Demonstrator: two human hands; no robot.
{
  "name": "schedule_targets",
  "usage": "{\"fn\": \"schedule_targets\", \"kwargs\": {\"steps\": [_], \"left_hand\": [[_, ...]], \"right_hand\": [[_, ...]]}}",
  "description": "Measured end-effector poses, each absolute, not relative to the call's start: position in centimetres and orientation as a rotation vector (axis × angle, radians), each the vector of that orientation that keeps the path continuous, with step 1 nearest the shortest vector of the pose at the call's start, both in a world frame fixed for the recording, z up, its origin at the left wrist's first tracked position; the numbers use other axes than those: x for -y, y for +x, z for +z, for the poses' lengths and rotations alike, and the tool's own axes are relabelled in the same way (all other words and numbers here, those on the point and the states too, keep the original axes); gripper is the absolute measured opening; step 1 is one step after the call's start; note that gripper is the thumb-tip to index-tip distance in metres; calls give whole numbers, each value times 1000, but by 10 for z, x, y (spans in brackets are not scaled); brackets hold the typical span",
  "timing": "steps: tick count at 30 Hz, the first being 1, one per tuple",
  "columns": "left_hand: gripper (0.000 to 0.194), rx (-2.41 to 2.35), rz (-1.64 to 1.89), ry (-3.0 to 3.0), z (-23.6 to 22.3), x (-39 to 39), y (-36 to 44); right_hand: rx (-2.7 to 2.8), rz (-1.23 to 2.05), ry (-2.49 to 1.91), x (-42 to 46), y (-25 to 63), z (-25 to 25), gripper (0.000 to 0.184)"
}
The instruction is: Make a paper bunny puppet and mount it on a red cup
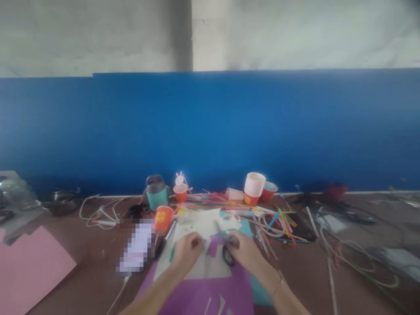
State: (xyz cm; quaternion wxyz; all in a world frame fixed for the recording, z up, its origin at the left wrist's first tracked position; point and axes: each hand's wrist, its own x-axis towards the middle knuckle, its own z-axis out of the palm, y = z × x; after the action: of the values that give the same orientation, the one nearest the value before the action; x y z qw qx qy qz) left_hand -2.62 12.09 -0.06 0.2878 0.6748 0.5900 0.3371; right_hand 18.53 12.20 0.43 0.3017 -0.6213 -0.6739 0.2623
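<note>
My right hand [242, 249] is closed around the dark handles of a pair of scissors [228, 256], whose blades point away toward the upper left. My left hand [188, 250] is pinched closed, and a small pale piece of paper [206, 246] shows at its fingertips, blurred. Between and below the hands lies white paper [210, 272] with a purple cutout [215, 245] on it. Under that are a purple sheet [197, 299] and a light blue sheet [260, 293]. Thin paper scraps [222, 304] rest on the purple sheet near me.
A blurred-out phone [137, 247] and a dark pen [166, 240] lie left. Behind stand a teal bottle [156, 194], an orange paper cup [163, 220] and stacked cups [254, 188]. Coloured strips [285, 223] and cables [354, 258] spread right; pink paper [33, 271] is far left.
</note>
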Motion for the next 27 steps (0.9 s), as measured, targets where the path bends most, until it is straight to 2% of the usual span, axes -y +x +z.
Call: {"fn": "schedule_targets", "kwargs": {"steps": [2,5,11,14,16,19,22,27], "left_hand": [[22,-1538,965,1738,-1,-120,-23],[24,-1373,1062,1555,-1,-118,-15],[24,-1261,1080,1473,6,-115,-9],[21,-1460,901,1767,18,-123,-24],[20,-1793,824,1972,27,-131,-38],[25,-2114,518,2092,33,-143,-52],[27,-2187,343,2075,33,-151,-54],[29,-2177,348,1982,29,-159,-51]], "right_hand": [[1715,728,-1527,-118,175,14,21],[1629,989,-1362,-112,156,30,27],[1472,1130,-1404,-111,138,38,23],[1483,1081,-1338,-120,140,32,28],[1501,992,-1312,-129,143,27,31],[1597,824,-1324,-142,142,21,27],[1709,706,-1369,-151,138,17,20],[1763,597,-1385,-157,135,13,17]]}}
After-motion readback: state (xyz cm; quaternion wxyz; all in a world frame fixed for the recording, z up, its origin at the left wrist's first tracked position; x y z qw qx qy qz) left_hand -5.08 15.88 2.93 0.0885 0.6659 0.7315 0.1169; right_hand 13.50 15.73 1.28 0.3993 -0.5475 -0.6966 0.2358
